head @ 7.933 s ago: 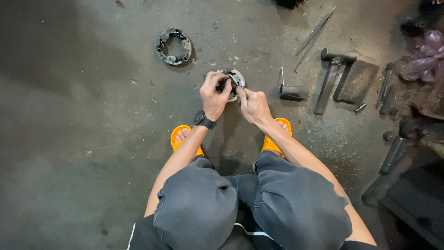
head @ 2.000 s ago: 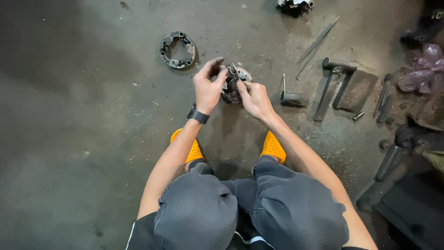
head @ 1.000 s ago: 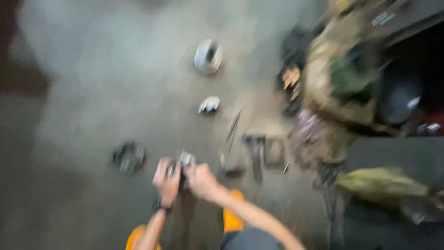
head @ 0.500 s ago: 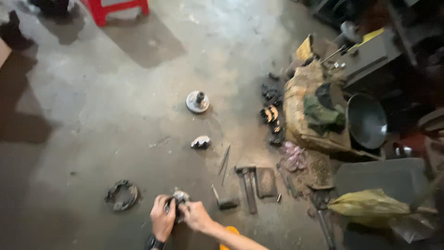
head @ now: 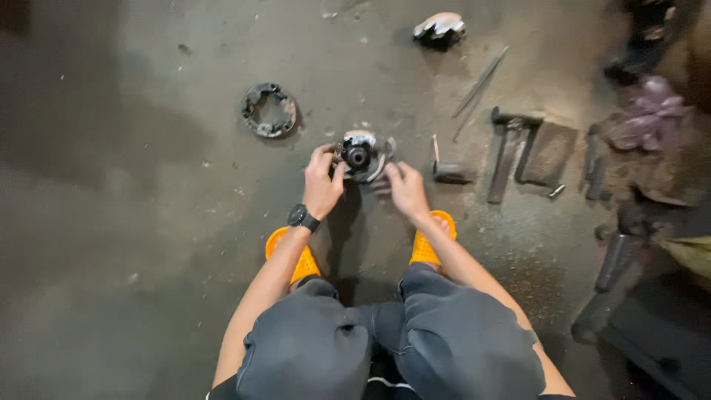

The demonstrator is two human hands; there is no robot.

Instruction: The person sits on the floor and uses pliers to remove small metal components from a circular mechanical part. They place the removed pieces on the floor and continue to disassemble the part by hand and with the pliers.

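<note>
We squat over a stained concrete floor point(head: 133, 244), orange sandals point(head: 433, 244) planted, dark shorts filling the lower frame. Our left hand point(head: 322, 185), a black watch point(head: 300, 217) on its wrist, closes its fingers on the left rim of a round metal assembly point(head: 361, 154) with a dark hub at its centre; the part sits just ahead of our feet, between both hands (whether it rests on the floor or is lifted off it, we cannot tell). Our right hand point(head: 404, 189) lies against the assembly's right edge, fingers curled; whether it actually grips is unclear.

Surroundings: a ring-shaped metal part point(head: 270, 111) lies apart to the upper left. A small hammer point(head: 448, 172) lies just right of the right hand. Beyond it, two dark bar tools point(head: 507, 152) and a flat block point(head: 552, 152). Thin rods point(head: 478, 85) run diagonally above. A domed metal piece point(head: 441, 30) sits near the top edge. Nothing lies between the hands and the assembly.
</note>
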